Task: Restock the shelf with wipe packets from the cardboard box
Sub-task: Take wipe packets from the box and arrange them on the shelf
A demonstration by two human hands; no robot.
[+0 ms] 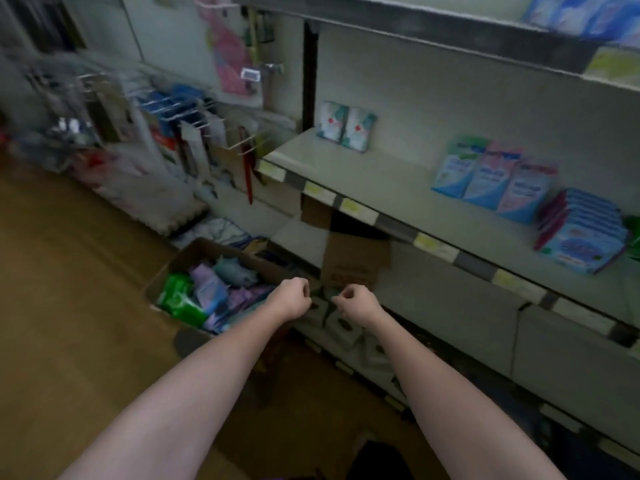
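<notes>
Two bare forearms nearest the lens, both reaching forward. Left hand (292, 295) and right hand (355, 301): fingers curled in, nothing visibly held, though blur makes a small pinch impossible to rule out. The hands sit just apart, above the right end of the open brown cardboard box (173, 268) on the tan wood-look floor (69, 271).

Box holds a loose heap of soft wipe packets: green packets (180, 296) at the near left, lilac and blue packets (214, 289) in the middle. Stock is there, none in hand.

Target looks like the pale grey metal shelf (381, 178) at right, mostly bare. Already on it: two white-teal packets (346, 128) at the far left, three upright blue-pink packets (491, 174) in the middle, and a row of blue packets with magenta edges (581, 230) at the right.

Step in hand, my read: pick from the box. Suggest:
- open the fingers, go down-left into the heap
- take one colour at a time, match it to shelf facings
- stand packets upright, label out

In the way: raised brown box flap (356, 258) under the shelf lip, right on the lift path. Pale packs (341, 323) on the low shelf sit directly beneath the hands. Peg-hook rack of hanging goods (194, 133) at the far left, well clear.
</notes>
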